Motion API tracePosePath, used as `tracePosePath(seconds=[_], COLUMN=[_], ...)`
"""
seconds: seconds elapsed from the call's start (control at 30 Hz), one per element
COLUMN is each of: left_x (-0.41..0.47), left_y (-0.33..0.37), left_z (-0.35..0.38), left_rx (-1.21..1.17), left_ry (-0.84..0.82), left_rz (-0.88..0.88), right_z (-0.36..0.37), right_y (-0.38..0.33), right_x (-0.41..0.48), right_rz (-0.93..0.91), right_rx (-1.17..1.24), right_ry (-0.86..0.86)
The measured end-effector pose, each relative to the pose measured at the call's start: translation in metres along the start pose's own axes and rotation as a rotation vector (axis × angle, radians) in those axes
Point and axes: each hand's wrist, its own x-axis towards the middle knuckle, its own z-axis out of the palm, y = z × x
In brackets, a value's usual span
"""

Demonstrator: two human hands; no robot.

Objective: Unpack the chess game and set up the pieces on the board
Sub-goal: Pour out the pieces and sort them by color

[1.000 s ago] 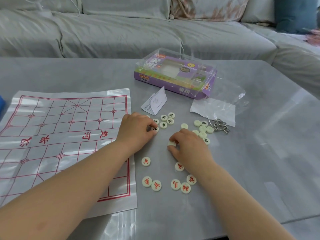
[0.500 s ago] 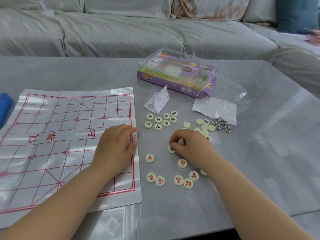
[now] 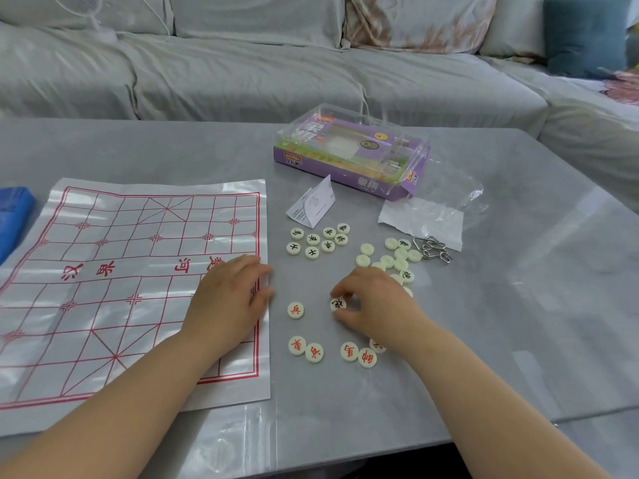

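While thumb and forefinger (image 3: pixel 342 292) of the right hand (image 3: pixel 378 302) pinched a black-marked piece (image 3: pixel 338 303) by its rim, the disc sat low over the table (image 3: pixel 484 340); whether it touched could not be told. The other fingers were curled loosely and held nothing. The left hand (image 3: pixel 230 299) lay flat with straight, relaxed fingers, pressing on the right edge of the board sheet (image 3: pixel 121 271) and gripping nothing.

Judgement: sorting step, with no piece on the board yet. The black group (image 3: pixel 316 240) lay face-up just beyond the hands, below the leaflet (image 3: pixel 313 205). The red group (image 3: pixel 328 350) lay nearer the person. A face-down pile (image 3: pixel 394 261) sat close behind the right hand.

For a clean move: hold the pinch at the rim, lift clear of the lone red piece (image 3: pixel 295 310), and set down beside the black group without nudging it. The sheet looked thin and creased, so a flat palm on it seemed wise. The box (image 3: pixel 349 157), plastic bag (image 3: pixel 428 216) and wire rings (image 3: pixel 432 248) lay farther out.
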Motion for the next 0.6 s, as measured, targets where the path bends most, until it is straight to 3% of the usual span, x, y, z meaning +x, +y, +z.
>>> tracePosePath(seconds=[0.23,0.37,0.47,0.6], left_x=[0.003,0.003,0.002,-0.001], left_y=[-0.004,-0.006,-0.007,-0.007], left_z=[0.008,0.009,0.009,0.008], left_rx=[0.03,0.005,0.022,0.004], left_ry=[0.002,-0.024,0.022,0.148], left_rz=[-0.009,-0.035,0.033,0.111], right_z=[0.003,-0.002,-0.011,-0.012], right_y=[0.001,0.006,0.022,0.03], right_x=[0.043,0.056,0.047,0.037], right_rz=[0.14,0.102,0.152,0.222], right_rx=[-0.03,-0.044,-0.072,-0.163], right_ry=[0.152,0.175,0.223,0.157])
